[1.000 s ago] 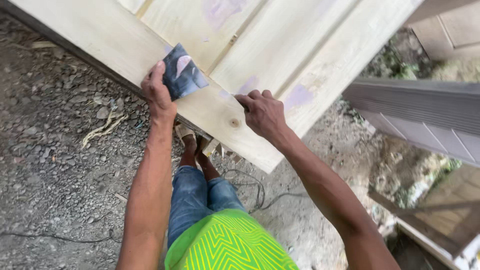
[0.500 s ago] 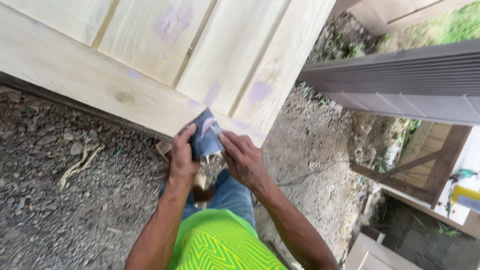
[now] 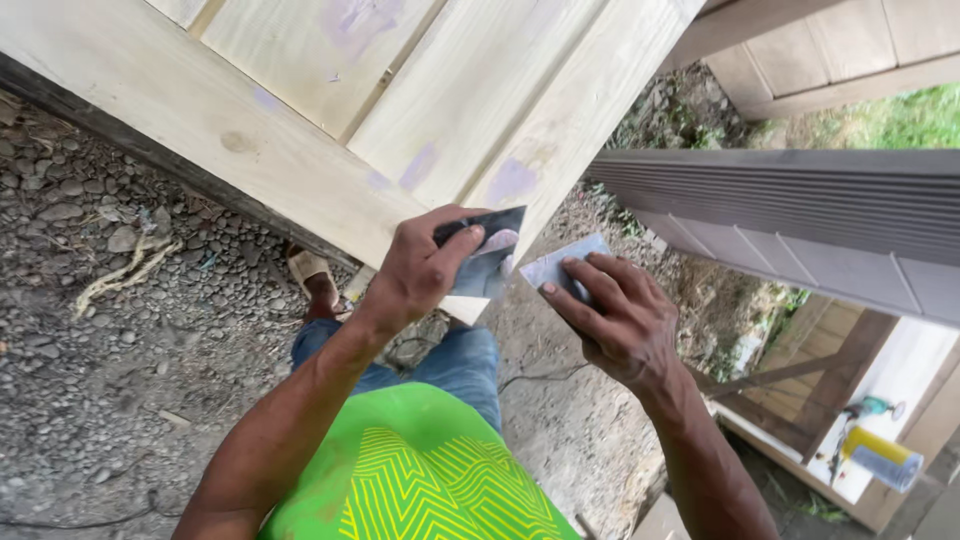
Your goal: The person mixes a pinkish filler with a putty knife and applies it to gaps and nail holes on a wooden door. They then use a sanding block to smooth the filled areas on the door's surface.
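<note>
Half a second ago both hands were sharing one sheet at the door's corner; now the sandpaper is splitting into two pieces. The left hand [image 3: 415, 275] is pinching the darker sandpaper piece [image 3: 490, 258] at frame centre against the pale wooden door [image 3: 300, 120], while the right hand [image 3: 615, 320] is gripping the lighter piece [image 3: 562, 265] just right of it. A grey panel [image 3: 800, 220] is crowding the right side, gravel [image 3: 100, 300] lying lower left.

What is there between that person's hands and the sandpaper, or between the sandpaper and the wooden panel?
Nothing visible. The left hand pinches one sandpaper piece right at the corner of the wooden panel; the right hand holds a second piece just off the panel's edge.
</note>
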